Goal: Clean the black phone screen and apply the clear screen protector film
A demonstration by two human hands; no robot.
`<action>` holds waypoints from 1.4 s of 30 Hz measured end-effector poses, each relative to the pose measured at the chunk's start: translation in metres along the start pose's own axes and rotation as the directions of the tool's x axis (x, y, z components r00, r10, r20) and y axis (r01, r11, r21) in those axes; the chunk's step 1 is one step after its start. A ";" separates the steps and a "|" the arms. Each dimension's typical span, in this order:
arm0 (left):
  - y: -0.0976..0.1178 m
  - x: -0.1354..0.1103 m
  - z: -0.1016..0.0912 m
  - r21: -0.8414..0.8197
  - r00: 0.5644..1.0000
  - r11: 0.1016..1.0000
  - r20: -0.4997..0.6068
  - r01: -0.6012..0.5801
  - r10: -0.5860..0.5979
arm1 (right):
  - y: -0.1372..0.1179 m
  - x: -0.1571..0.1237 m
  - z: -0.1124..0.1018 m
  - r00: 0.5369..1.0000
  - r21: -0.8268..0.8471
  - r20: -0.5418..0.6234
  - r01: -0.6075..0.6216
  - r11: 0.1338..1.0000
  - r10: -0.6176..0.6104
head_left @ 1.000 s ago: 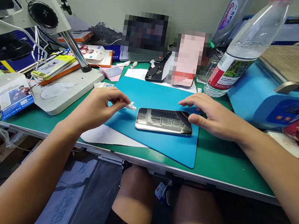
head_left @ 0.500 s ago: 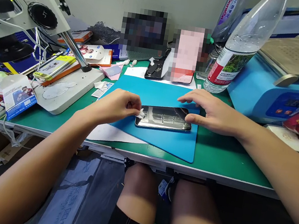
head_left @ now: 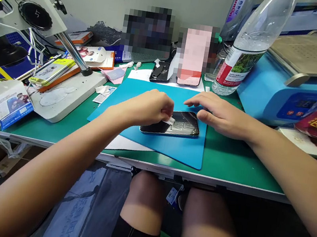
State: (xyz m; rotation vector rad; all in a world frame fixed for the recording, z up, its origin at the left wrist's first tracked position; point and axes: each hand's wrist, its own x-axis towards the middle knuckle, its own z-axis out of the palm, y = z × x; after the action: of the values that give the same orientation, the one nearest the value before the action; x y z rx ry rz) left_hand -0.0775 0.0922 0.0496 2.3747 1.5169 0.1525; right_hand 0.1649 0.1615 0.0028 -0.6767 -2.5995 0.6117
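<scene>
A dark, glossy smartphone (head_left: 186,129) lies flat on the blue mat (head_left: 168,152), its surface reflecting bright streaks. My left hand (head_left: 157,108) reaches over the phone's middle, fingers closed on a small white wipe (head_left: 170,121) that presses on the glass. At the phone's right end is my right hand (head_left: 217,114), its fingers stretched and apart, thumb by the phone's upper right corner. Whether that thumb touches the phone I cannot tell. Nothing shows in the right hand.
A microscope stand (head_left: 69,88) occupies the left, beside boxes and papers. Behind the mat are a black phone case (head_left: 160,72) and a pink-screened phone (head_left: 189,77). A large plastic water bottle (head_left: 241,63) and a blue heating machine (head_left: 272,84) stand at the right.
My left hand has slid rightward with the wipe, from the phone's left end to its middle. My right hand stays by the right end. The view has shifted slightly.
</scene>
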 end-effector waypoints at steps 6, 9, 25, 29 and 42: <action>0.022 0.023 0.008 0.000 0.997 0.997 -0.014 -0.075 0.075 | 0.002 0.001 0.001 0.999 0.011 0.002 0.041 0.999 -0.041; 0.030 0.029 0.010 0.007 0.994 0.995 -0.020 -0.104 0.104 | 0.001 0.002 0.001 0.998 0.020 -0.010 0.059 0.998 -0.058; 0.021 0.035 0.012 -0.097 0.995 0.993 -0.076 -0.069 0.061 | -0.001 0.001 -0.002 0.996 0.013 -0.042 -0.077 0.997 0.077; -0.001 0.017 0.006 -0.108 0.995 0.994 -0.088 0.029 -0.039 | 0.001 -0.001 0.000 0.991 0.065 -0.050 -0.121 0.990 0.125; -0.027 -0.048 0.005 -0.145 0.975 0.973 -0.106 0.179 -0.195 | 0.003 -0.003 0.001 0.984 0.059 -0.015 -0.179 0.982 0.180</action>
State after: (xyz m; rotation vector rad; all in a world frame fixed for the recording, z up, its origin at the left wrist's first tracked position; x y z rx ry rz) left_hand -0.1201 0.0582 0.0405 2.1385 1.7191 0.3478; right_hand 0.1676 0.1619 0.0005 -0.9010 -2.5096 0.7268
